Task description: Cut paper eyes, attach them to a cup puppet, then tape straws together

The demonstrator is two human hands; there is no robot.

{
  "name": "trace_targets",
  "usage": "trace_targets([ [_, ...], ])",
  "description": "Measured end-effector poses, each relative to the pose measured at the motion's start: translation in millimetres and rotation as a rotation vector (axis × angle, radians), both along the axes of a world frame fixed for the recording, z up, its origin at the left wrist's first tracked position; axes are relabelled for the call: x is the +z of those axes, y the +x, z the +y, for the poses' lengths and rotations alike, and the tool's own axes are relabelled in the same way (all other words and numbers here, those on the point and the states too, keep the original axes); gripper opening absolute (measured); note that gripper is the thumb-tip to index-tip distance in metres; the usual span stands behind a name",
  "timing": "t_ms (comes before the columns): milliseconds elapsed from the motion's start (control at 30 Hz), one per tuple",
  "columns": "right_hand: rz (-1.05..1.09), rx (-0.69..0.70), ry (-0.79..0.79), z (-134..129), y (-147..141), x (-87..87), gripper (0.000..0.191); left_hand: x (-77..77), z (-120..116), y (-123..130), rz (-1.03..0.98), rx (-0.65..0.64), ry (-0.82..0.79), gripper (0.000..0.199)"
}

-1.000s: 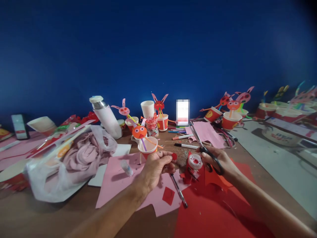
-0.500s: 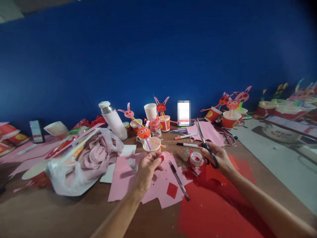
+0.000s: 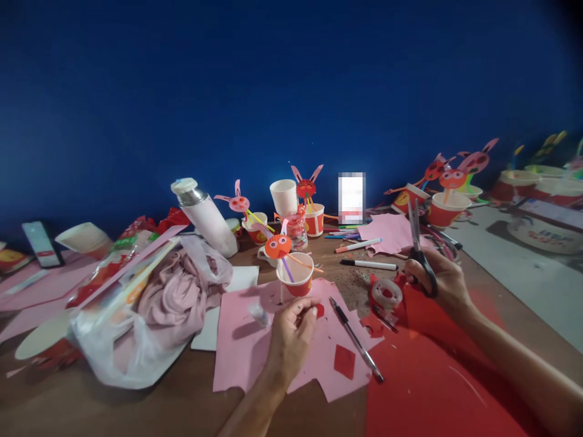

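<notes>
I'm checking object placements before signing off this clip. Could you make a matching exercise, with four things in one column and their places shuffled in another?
Things
1. Scissors
2. Rounded red piece
3. Red square
4. Orange cutout

Places
A. On the pink sheet
B. Above a paper cup
C. Held by the right hand
D. Held by the left hand

Pairs: 1-C; 2-D; 3-A; 4-B

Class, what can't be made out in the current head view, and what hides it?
Red paper piece, head view: full outline, partly covered by the left hand.
Scissors, head view: part of the handles, behind the right hand.
White panel, head view: content, masked by pixelation.
Far-right cup, head view: cut off by the picture's edge.
Small tube, head view: any lettering, blurred.
</notes>
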State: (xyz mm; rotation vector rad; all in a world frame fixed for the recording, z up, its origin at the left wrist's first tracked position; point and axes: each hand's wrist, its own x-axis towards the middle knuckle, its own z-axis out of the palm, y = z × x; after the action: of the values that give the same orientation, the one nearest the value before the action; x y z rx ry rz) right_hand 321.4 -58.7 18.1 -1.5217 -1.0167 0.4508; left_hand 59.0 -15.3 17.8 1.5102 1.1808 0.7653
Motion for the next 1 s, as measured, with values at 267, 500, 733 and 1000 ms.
trace_targets([
  [267,-0.100,0.033,-0.070,-2.5,8.1,-8.2,0.032,9.9,-3.3,-10.0,0.343,-0.399,0.211,0.028],
  [500,-0.134,0.116,-0.043,-1.9,7.7,-13.8,0.037,7.0,-1.3,-9.3,0.498,-0.427,0.392,0.030],
  [733,-0.416,0.165,0.047,-3.9,12.5,-20.0,0.036,23.3,-21.9,-1.3,0.568,-0.492,0.460,0.022],
  [1000,-0.582,0.164,0.032,-7.6,12.0,-16.7,0.039,15.3,-37.7,8.0,0.666,-0.552,0.494,0.014],
])
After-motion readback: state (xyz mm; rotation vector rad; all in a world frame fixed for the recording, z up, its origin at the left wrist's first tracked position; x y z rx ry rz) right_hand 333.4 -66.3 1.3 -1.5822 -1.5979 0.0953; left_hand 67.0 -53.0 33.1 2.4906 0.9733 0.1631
